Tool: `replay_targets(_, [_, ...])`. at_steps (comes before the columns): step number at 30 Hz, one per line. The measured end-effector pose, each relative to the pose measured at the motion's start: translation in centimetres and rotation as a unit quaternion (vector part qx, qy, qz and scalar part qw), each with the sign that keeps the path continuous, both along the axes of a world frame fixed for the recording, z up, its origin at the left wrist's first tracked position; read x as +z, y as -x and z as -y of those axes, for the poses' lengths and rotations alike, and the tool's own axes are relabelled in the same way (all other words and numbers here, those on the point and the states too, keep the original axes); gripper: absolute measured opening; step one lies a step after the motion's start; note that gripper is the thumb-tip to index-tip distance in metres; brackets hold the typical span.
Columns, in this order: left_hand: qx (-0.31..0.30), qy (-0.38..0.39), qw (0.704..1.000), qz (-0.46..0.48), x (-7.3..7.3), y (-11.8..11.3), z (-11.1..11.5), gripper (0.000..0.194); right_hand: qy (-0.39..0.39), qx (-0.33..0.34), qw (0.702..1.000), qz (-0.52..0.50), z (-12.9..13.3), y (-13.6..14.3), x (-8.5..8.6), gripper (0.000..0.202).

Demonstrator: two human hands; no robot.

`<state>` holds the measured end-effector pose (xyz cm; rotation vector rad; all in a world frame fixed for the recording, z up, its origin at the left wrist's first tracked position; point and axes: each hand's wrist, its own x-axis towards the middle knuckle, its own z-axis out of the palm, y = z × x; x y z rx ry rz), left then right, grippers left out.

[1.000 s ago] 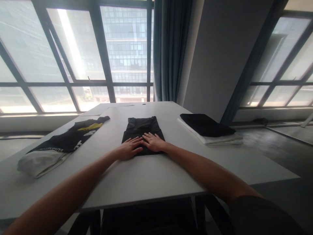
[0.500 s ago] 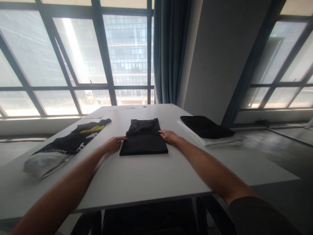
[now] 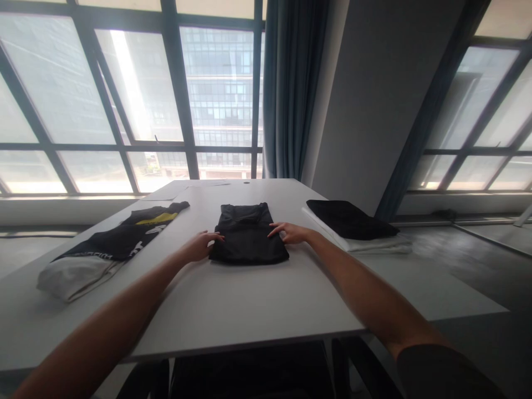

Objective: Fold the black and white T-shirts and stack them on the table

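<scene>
A folded black T-shirt point(image 3: 248, 244) lies in the middle of the white table, its collar end facing the window. At its left edge my left hand point(image 3: 202, 244) grips the cloth, fingertips on top and the thumb side hidden. My right hand point(image 3: 290, 233) holds the opposite edge in the same way, with the index finger stretched over the fabric. The near corners of the shirt look rounded, and its surface is slightly rumpled between the hands.
On the left of the table point(image 3: 233, 321) lies a black, yellow and grey printed garment point(image 3: 120, 238). At the right, a folded black garment point(image 3: 351, 219) rests on a white one point(image 3: 374, 245). A blue curtain point(image 3: 286, 94) and windows stand behind.
Both hands have moved inward over the shirt's edges and taken hold of them. The shirt's flat near part has bunched a little and shifted slightly right.
</scene>
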<state>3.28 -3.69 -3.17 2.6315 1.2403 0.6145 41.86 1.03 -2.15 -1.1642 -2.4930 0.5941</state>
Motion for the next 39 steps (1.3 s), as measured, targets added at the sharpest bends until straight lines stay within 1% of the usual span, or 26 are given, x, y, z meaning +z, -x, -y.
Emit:
replay_targets(2, [0.019,0.0,0.999,0.037,0.5,-0.5,0.4,0.032,0.001,0.023,0.999,-0.049,0.3,0.1,0.4,0.032])
replay_targets(3, [0.022,0.001,0.998,0.062,0.8,-0.6,0.6,0.029,0.017,0.03,0.996,-0.078,0.4,0.1,0.6,0.029])
replay_targets(5, [0.014,0.002,0.992,0.129,1.7,-0.8,0.8,0.022,0.067,0.031,0.988,-0.134,0.7,0.3,1.2,0.032])
replay_targets(7, [0.018,0.007,0.974,0.226,2.4,-0.9,0.7,0.02,0.092,0.013,0.976,-0.195,0.8,0.8,1.7,0.039])
replay_targets(8, [0.035,0.012,0.959,0.282,2.7,-0.9,0.6,0.024,0.087,-0.006,0.969,-0.231,0.9,1.2,1.9,0.042])
replay_targets(10, [0.097,0.037,0.921,0.377,2.9,-1.0,0.3,0.036,0.06,-0.065,0.949,-0.303,0.9,2.4,2.0,0.048])
replay_targets(12, [0.175,0.089,0.885,0.423,2.9,-0.9,0.0,0.046,0.047,-0.129,0.932,-0.335,1.0,3.8,1.6,0.05])
replay_targets(13, [0.208,0.127,0.871,0.426,2.7,-0.8,-0.1,0.051,0.046,-0.156,0.932,-0.325,1.0,4.5,1.2,0.05])
replay_targets(15, [0.254,0.2,0.854,0.407,2.4,-0.4,0.0,0.068,0.043,-0.191,0.944,-0.267,1.1,5.5,0.2,0.054])
replay_targets(16, [0.265,0.225,0.852,0.391,2.2,-0.1,0.0,0.078,0.037,-0.2,0.951,-0.232,1.1,5.9,-0.3,0.058])
replay_targets(17, [0.266,0.24,0.855,0.375,2.1,0.2,0.1,0.084,0.028,-0.202,0.958,-0.2,1.1,6.1,-0.7,0.061])
replay_targets(18, [0.26,0.245,0.862,0.36,2.0,0.4,0.2,0.085,0.018,-0.197,0.965,-0.173,1.1,6.3,-1.0,0.061])
replay_targets(19, [0.25,0.244,0.871,0.346,1.9,0.5,0.2,0.08,0.007,-0.188,0.97,-0.151,1.1,6.3,-1.3,0.057])
replay_targets(22, [0.217,0.23,0.893,0.321,2.0,0.5,0.2,0.055,-0.023,-0.167,0.979,-0.116,0.9,6.4,-1.7,0.04])
replay_targets(24, [0.213,0.201,0.906,0.305,2.3,0.2,0.3,0.045,-0.047,-0.169,0.978,-0.116,0.9,6.5,-1.7,0.038])
replay_targets(26, [0.223,0.141,0.927,0.267,2.9,0.1,0.5,0.041,-0.066,-0.166,0.976,-0.122,0.9,6.6,-1.8,0.041])
replay_targets(28, [0.244,0.07,0.945,0.205,3.4,0.1,0.7,0.04,-0.072,-0.155,0.979,-0.115,1.0,6.9,-1.8,0.046])
replay_targets(29, [0.258,0.046,0.95,0.171,3.6,0.2,0.8,0.041,-0.072,-0.151,0.98,-0.105,1.0,7.0,-1.8,0.048])
replay_targets(30, [0.27,0.038,0.952,0.137,3.7,0.2,0.8,0.042,-0.071,-0.149,0.982,-0.093,1.1,7.1,-1.8,0.05])
replay_targets(31, [0.281,0.048,0.952,0.108,3.7,0.3,0.9,0.043,-0.072,-0.151,0.983,-0.08,1.2,7.2,-1.8,0.051])
replay_targets(33, [0.294,0.097,0.949,0.061,3.4,0.3,0.7,0.046,-0.077,-0.157,0.983,-0.057,1.3,7.4,-1.7,0.052])
replay_targets(35, [0.302,0.131,0.944,0.037,2.9,0.2,0.5,0.047,-0.081,-0.16,0.983,-0.042,1.4,7.4,-1.6,0.052])
replay_targets(39, [0.308,0.127,0.941,0.058,2.0,0.0,0.1,0.039,-0.085,-0.161,0.983,-0.023,1.5,7.3,-1.4,0.049])
